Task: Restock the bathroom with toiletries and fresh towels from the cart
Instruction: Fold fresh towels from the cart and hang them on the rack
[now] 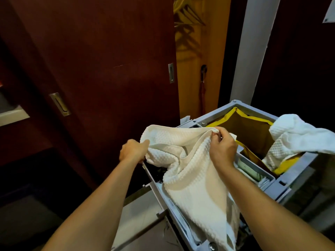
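Note:
A white waffle-weave towel (192, 171) hangs unfolded over the top of the grey cart (282, 183). My left hand (133, 151) grips its left edge, fingers closed around the cloth. My right hand (222, 145) pinches the upper edge between thumb and fingers, holding it up. The towel's lower part drapes down over the cart's front rim. A second white towel (297, 138) lies crumpled over the rim of the cart's yellow bag (253, 134) at the right.
A dark red sliding door (101, 69) with a metal recessed handle (60, 104) stands to the left. An open closet behind the cart holds hangers (186, 13) and a hanging umbrella (203, 87). Packets (248, 169) sit in a cart compartment. Pale floor tiles (143, 214) lie below.

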The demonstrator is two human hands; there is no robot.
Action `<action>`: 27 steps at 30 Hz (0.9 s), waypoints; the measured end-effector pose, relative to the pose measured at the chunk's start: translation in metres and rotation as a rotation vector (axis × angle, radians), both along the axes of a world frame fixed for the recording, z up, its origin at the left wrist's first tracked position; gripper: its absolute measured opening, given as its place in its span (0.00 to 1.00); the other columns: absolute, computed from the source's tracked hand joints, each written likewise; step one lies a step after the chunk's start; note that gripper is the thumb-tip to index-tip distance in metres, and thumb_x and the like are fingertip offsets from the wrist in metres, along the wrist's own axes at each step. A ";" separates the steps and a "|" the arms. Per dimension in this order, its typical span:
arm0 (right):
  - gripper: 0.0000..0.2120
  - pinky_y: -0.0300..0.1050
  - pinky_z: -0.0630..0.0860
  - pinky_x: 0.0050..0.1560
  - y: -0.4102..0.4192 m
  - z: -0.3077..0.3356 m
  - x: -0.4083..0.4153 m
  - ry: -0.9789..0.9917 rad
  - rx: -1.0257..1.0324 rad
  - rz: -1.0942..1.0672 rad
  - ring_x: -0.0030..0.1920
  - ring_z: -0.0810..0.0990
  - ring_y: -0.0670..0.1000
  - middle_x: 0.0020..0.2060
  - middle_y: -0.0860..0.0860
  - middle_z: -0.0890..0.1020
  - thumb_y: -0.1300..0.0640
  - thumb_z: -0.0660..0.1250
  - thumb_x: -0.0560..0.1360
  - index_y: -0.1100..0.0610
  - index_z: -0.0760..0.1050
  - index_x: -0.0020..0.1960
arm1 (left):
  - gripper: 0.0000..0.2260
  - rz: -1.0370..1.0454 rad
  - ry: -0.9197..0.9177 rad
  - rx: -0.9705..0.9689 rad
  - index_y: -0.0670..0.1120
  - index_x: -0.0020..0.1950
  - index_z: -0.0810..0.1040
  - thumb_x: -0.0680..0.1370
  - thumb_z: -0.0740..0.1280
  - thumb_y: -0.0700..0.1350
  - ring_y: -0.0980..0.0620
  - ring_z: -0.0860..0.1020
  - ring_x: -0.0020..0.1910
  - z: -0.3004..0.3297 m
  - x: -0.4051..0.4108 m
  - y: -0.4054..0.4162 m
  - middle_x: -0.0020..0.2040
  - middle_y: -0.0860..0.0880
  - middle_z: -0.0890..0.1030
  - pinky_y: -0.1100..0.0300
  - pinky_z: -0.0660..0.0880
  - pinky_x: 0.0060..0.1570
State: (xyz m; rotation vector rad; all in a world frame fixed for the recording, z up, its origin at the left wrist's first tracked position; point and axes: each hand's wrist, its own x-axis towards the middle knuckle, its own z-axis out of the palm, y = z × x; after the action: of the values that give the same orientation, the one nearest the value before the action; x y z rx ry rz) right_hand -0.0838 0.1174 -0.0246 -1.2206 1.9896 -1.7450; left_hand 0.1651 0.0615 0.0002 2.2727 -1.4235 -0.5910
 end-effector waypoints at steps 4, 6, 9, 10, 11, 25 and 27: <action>0.10 0.43 0.74 0.41 0.001 0.003 0.004 0.013 -0.027 0.023 0.42 0.77 0.49 0.43 0.50 0.82 0.57 0.60 0.82 0.56 0.80 0.55 | 0.28 -0.030 -0.007 0.023 0.42 0.48 0.78 0.73 0.60 0.68 0.45 0.82 0.39 -0.016 -0.020 0.001 0.40 0.46 0.83 0.53 0.80 0.46; 0.11 0.39 0.74 0.40 0.003 0.005 0.003 0.015 -0.027 0.034 0.43 0.77 0.47 0.43 0.48 0.81 0.56 0.60 0.82 0.55 0.80 0.56 | 0.25 -0.027 -0.067 0.012 0.44 0.44 0.75 0.73 0.64 0.67 0.48 0.78 0.33 -0.020 -0.025 0.002 0.36 0.48 0.79 0.58 0.75 0.35; 0.11 0.34 0.71 0.39 0.005 0.005 0.000 0.027 -0.041 0.062 0.41 0.76 0.42 0.43 0.46 0.80 0.54 0.60 0.83 0.54 0.80 0.57 | 0.19 0.009 -0.163 -0.063 0.47 0.40 0.72 0.72 0.69 0.62 0.49 0.72 0.32 -0.021 -0.031 0.003 0.37 0.48 0.76 0.59 0.70 0.31; 0.10 0.32 0.70 0.38 0.006 0.004 -0.001 0.031 -0.045 0.072 0.41 0.76 0.40 0.43 0.45 0.80 0.54 0.61 0.83 0.53 0.80 0.57 | 0.16 0.004 -0.187 -0.101 0.46 0.41 0.74 0.73 0.70 0.58 0.47 0.75 0.35 -0.022 -0.033 0.003 0.41 0.46 0.79 0.56 0.73 0.35; 0.10 0.32 0.69 0.37 0.006 0.004 -0.003 0.036 -0.044 0.079 0.41 0.76 0.39 0.43 0.45 0.81 0.54 0.61 0.82 0.53 0.80 0.57 | 0.12 -0.016 -0.209 -0.142 0.46 0.46 0.76 0.75 0.70 0.54 0.44 0.78 0.41 -0.023 -0.036 0.003 0.47 0.45 0.81 0.53 0.75 0.39; 0.11 0.39 0.69 0.38 -0.024 0.025 -0.016 0.097 0.116 0.204 0.46 0.78 0.52 0.46 0.54 0.83 0.59 0.60 0.81 0.57 0.81 0.52 | 0.28 -0.618 -0.728 0.213 0.51 0.78 0.56 0.80 0.61 0.42 0.35 0.67 0.66 -0.013 -0.030 0.004 0.76 0.37 0.53 0.46 0.70 0.54; 0.11 0.40 0.69 0.43 -0.025 0.030 -0.021 0.108 0.133 0.212 0.47 0.78 0.53 0.46 0.55 0.83 0.59 0.60 0.80 0.58 0.82 0.52 | 0.21 -0.621 -0.854 0.257 0.47 0.73 0.65 0.80 0.62 0.45 0.37 0.67 0.66 -0.010 -0.029 0.001 0.71 0.39 0.62 0.46 0.71 0.58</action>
State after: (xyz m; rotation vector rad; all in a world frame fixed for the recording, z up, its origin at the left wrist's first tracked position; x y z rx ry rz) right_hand -0.1050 0.0922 0.0058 -1.4481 1.9181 -1.4519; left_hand 0.1364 0.0626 -0.0093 2.3661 -2.6363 0.1045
